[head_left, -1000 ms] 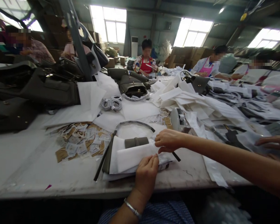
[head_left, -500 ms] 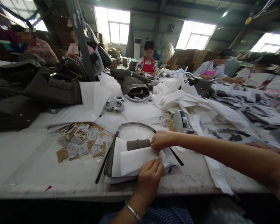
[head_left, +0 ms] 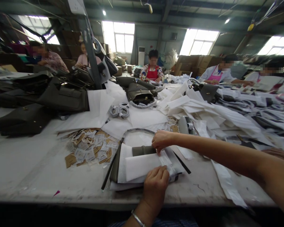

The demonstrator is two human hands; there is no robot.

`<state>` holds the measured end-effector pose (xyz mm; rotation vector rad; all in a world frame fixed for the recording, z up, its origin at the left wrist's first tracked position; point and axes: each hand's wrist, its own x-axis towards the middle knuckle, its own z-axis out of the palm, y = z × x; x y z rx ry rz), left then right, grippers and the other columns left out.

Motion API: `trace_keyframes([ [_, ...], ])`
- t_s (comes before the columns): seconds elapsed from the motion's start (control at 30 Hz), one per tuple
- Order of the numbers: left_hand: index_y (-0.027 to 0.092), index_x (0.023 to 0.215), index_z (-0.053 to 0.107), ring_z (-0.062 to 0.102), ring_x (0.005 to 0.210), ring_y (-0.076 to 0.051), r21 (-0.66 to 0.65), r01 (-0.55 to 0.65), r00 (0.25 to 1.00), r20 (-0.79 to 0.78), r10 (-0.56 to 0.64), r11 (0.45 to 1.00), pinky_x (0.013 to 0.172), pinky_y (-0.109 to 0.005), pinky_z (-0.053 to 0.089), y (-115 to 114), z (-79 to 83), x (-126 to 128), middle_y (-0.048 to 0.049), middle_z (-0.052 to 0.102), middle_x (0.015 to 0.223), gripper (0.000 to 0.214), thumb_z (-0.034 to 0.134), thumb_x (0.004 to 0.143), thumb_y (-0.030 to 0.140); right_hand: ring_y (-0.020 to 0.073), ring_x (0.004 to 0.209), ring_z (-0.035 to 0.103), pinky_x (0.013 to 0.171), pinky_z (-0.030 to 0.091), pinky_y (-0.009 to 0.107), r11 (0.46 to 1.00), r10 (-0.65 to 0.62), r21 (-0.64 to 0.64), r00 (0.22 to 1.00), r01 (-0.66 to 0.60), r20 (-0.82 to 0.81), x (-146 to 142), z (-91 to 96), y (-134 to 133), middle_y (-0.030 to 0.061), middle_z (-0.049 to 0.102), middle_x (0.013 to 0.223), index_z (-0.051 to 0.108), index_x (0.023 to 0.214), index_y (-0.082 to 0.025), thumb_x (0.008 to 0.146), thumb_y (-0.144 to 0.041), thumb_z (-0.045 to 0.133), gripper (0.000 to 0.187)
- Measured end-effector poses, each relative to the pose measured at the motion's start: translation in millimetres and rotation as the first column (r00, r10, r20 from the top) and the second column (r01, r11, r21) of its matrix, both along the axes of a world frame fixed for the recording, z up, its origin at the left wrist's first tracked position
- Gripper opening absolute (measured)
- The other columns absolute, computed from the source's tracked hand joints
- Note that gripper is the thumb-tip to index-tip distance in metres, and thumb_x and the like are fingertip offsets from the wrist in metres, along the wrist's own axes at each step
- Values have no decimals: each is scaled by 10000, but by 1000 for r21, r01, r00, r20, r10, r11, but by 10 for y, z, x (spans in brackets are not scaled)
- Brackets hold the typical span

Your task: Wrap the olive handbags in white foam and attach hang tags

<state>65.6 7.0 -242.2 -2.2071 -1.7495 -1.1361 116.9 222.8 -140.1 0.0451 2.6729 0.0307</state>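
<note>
In front of me on the table lies a dark olive handbag (head_left: 115, 168) with its wrapped handle (head_left: 137, 130) arching away from me. White foam sheets cover much of its front, and a small foam sheet (head_left: 140, 165) rests under the rolled olive strap piece (head_left: 140, 150). My right hand (head_left: 162, 141) reaches in from the right, closed, its fingertips pinching down at the small sheet's upper right corner. Nearer to me, my left hand (head_left: 157, 179) is closed at that sheet's lower right edge, beside clear plastic (head_left: 171, 165). The fingers hide exactly what each pinches.
Paper tags with strings (head_left: 92, 148) are heaped left of the bag. More olive handbags (head_left: 23, 118) pile up at far left. A stack of foam sheets (head_left: 203, 113) lies right, and coiled wrapped straps (head_left: 119, 111) sit behind. Several people work across the table.
The view has tilted up slightly, so everything sits lower and a little to the right. Both hands stay at the foam sheet's right side; more clear plastic shows between them.
</note>
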Motion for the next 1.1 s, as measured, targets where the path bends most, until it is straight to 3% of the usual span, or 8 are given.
trace_keyframes([
  [0.27,212,986,610,698,922,-208,-21,-6,1000,19,6,1000,771,-338,579,12,25,-5,6,748,1027,240,731,807,106,120,684,629,559,316,232,976,-193,-109,981,190,-15,10,-137,214,-57,763,834,764,918,-296,803,-475,722,217],
  [0.43,222,978,606,698,918,-206,-7,-4,1000,17,4,1000,763,-342,581,2,11,4,17,748,1043,262,740,789,101,173,716,658,565,345,241,933,-359,-62,927,354,-110,61,-228,331,3,763,821,779,860,-247,775,-333,740,128],
  [0.57,221,1004,612,701,901,-207,33,-10,1000,17,9,999,746,-337,580,18,-36,3,14,752,1019,255,719,804,103,216,865,683,682,423,275,905,-422,-65,869,420,-259,181,-221,167,66,757,991,774,945,-232,907,-266,565,215],
  [0.63,217,1037,615,700,920,-211,24,-5,1000,12,5,1000,765,-342,581,26,-53,4,6,751,1029,268,708,813,102,219,948,679,768,449,287,907,-420,-110,858,406,-296,290,-212,12,69,737,1100,767,991,-241,943,-349,539,257],
  [0.8,211,1086,614,698,933,-223,-10,1,1000,13,-1,1000,787,-358,581,21,-58,5,-8,748,1056,290,707,825,124,272,1077,646,1000,406,377,911,-404,-199,877,360,-260,514,-319,-260,110,712,1162,735,1099,-206,835,-574,667,458],
  [0.9,214,1113,614,694,959,-223,-32,4,1000,11,-3,999,816,-359,577,5,-36,2,-14,745,1081,310,708,830,130,305,1130,614,1091,308,475,902,-422,-217,870,374,-255,512,-431,-225,143,685,1191,711,1152,-198,839,-647,624,554],
  [1.1,212,1130,616,685,1004,-220,-64,5,999,-33,-7,998,860,-360,575,-22,16,-16,-24,740,1102,313,709,838,148,336,1072,619,1062,313,529,883,-455,-263,850,390,-266,415,-470,-73,132,734,952,766,909,-184,775,-721,637,568],
])
